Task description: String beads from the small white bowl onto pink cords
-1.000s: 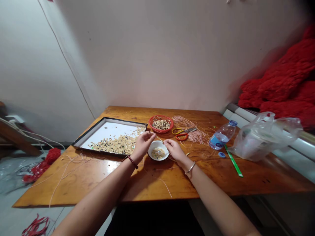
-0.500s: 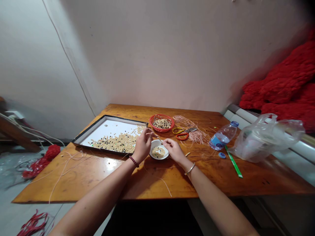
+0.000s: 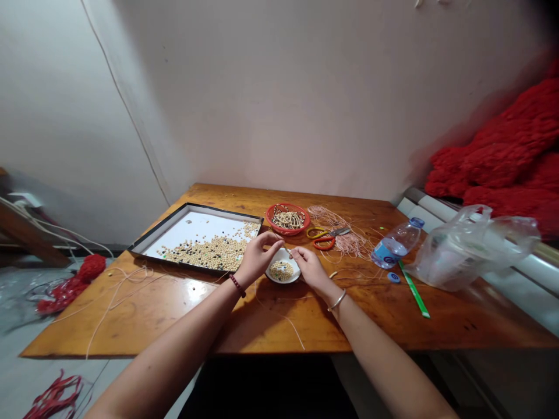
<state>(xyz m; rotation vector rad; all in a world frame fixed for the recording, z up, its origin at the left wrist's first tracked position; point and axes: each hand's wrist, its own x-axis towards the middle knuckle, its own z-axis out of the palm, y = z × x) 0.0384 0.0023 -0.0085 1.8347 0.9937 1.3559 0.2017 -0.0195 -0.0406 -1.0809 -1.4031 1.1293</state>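
A small white bowl [image 3: 275, 277] with pale beads sits on the wooden table [image 3: 183, 314], between my hands. My left hand [image 3: 255, 258] hovers at the bowl's left rim, thumb and fingers pinched on a thin cord with a few beads on it. My right hand [image 3: 308, 266] is at the bowl's right rim, fingers pinched on the other stretch of that cord. A pale cord [image 3: 288, 323] trails from the hands toward the table's near edge.
A black-rimmed tray [image 3: 151, 237] of loose beads lies to the left. Behind the bowl stand a red basket [image 3: 287, 219] of beaded strings, orange-handled scissors [image 3: 323, 235], and a pink cord bundle [image 3: 349, 238]. On the right lie a water bottle [image 3: 395, 242], a green strip [image 3: 414, 289] and a plastic bag [image 3: 471, 247].
My left hand has shifted slightly, its fingers coming closer to the right hand over the bowl. The view has drifted a little.
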